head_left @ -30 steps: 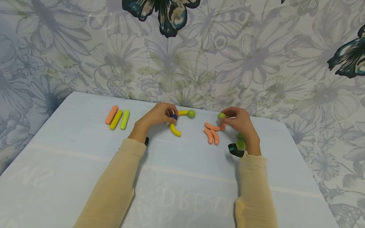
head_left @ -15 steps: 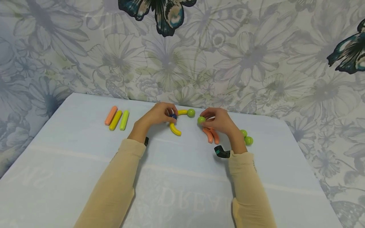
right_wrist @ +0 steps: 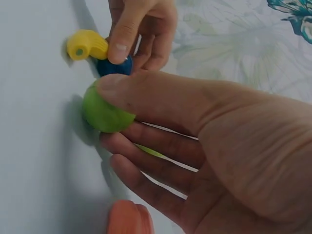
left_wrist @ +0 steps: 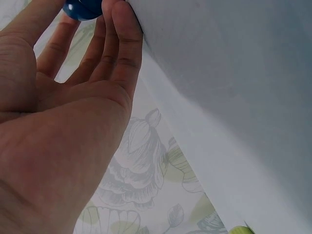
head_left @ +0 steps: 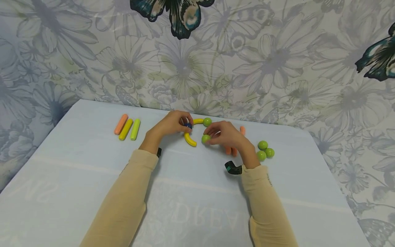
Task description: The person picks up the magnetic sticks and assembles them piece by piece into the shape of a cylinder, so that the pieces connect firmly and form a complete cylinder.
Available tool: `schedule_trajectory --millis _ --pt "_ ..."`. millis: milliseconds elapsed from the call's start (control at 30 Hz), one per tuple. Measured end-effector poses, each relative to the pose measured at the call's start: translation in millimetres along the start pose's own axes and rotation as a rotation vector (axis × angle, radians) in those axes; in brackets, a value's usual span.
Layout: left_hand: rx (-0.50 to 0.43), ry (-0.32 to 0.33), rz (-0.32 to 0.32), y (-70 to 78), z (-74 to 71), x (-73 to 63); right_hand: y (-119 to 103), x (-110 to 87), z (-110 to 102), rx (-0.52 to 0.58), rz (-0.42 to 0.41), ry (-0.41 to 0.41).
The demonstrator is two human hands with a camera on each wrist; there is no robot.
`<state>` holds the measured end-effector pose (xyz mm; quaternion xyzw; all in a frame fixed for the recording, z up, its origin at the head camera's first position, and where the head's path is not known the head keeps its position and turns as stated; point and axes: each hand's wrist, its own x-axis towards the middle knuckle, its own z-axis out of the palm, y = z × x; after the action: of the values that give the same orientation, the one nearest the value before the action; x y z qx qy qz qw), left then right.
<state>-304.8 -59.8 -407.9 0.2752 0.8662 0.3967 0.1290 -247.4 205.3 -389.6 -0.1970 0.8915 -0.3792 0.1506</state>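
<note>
My left hand (head_left: 170,124) pinches a dark blue ball (head_left: 188,127) at the back middle of the table; the ball also shows in the left wrist view. Two yellow curved sticks meet the ball: a near stick (head_left: 190,140) bends toward the front, and a far stick (head_left: 198,121) leads right to a green ball (head_left: 207,122). Between thumb and fingers my right hand (head_left: 226,134) holds another green ball (right_wrist: 103,109), just right of the near stick's free end. Orange curved sticks (head_left: 242,130) lie partly hidden beneath and behind the right hand.
Three loose green balls (head_left: 269,153) lie right of the right forearm. At the left, straight sticks in orange (head_left: 121,124), yellow (head_left: 126,129) and lime (head_left: 135,129) lie side by side. A patterned wall hanging (head_left: 185,68) rises behind the white-covered table (head_left: 185,206).
My right hand has carried its green ball left, past the orange sticks, then slightly toward the front. The left hand stays on the blue ball. Three green balls at right are now uncovered.
</note>
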Motion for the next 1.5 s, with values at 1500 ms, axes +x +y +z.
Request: schedule_trajectory --millis 1500 --pt "0.001 0.002 -0.012 -2.8 0.9 1.7 27.2 -30.8 -37.3 -0.218 0.567 0.582"
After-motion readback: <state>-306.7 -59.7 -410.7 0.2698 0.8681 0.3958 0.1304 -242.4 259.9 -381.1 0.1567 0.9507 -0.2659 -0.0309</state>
